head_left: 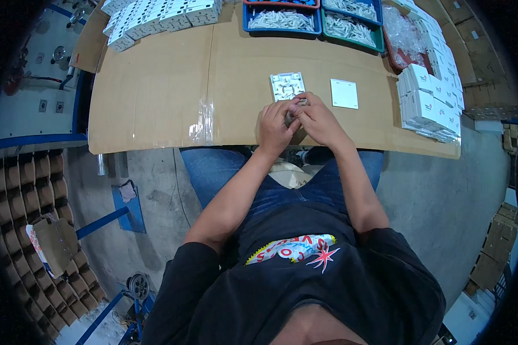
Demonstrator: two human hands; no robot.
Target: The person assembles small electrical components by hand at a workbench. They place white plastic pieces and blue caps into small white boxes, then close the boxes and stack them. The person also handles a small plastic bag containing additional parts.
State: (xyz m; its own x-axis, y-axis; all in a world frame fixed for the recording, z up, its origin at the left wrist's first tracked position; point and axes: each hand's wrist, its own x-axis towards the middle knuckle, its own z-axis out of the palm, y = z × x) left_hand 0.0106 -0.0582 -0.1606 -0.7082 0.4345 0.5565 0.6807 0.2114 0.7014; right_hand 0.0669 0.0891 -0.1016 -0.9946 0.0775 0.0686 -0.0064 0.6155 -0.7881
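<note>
Close to the cardboard-covered table's near edge, my left hand [277, 127] and my right hand [321, 122] meet, fingertips together. Both are closed in a pinch. Whatever lies between the fingers is hidden or too small to name. Just beyond them a square white plastic frame [286, 84] with moulded openings lies flat, its near right corner partly covered by my fingers. To the right of it a plain white square plate [344, 94] rests on the cardboard, apart from my right hand.
Blue bins [245, 23] and a green bin [380, 48] at the back hold many small pale parts. White boxed units are stacked at the back left [172, 18] and on the right [423, 109]. Clear plastic bags [402, 34] fill a red bin. Tape [205, 123] crosses the cardboard.
</note>
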